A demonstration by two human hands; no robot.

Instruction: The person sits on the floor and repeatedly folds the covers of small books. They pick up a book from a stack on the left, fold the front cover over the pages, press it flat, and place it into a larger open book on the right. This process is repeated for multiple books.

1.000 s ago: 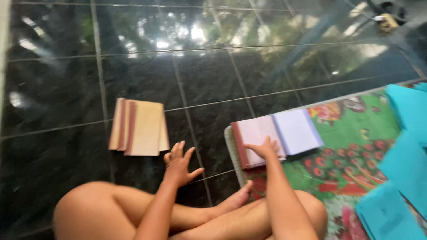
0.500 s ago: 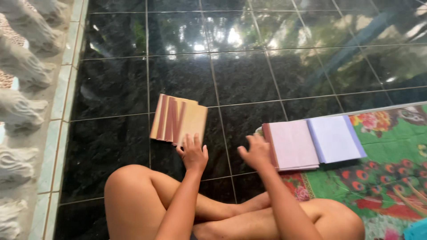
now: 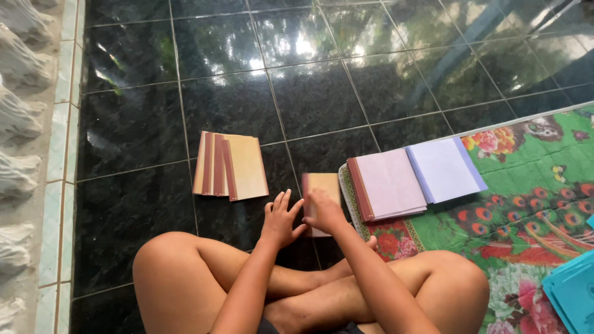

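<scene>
A small tan booklet with a dark red spine [image 3: 323, 185] lies on the black tiled floor in front of my crossed legs. My right hand [image 3: 323, 211] rests on top of it, fingers curled over its near part. My left hand [image 3: 281, 219] is beside it on the left, fingers spread, touching its left edge. To the left lies a fanned stack of tan booklets with red spines [image 3: 229, 166]. To the right, on the edge of a mat, sit a stack of pale pink sheets with a red spine [image 3: 385, 184] and a stack of lilac sheets [image 3: 447, 169].
A colourful floral mat [image 3: 526, 204] covers the floor at the right. Turquoise sheets [image 3: 572, 297] lie at the lower right corner. A white carved balustrade [image 3: 21, 154] runs along the left edge, behind a pale tiled strip.
A tan booklet now lies between the two stacks under my right hand, where there was none before. Both hands have come together over it. The camera has shifted slightly.
</scene>
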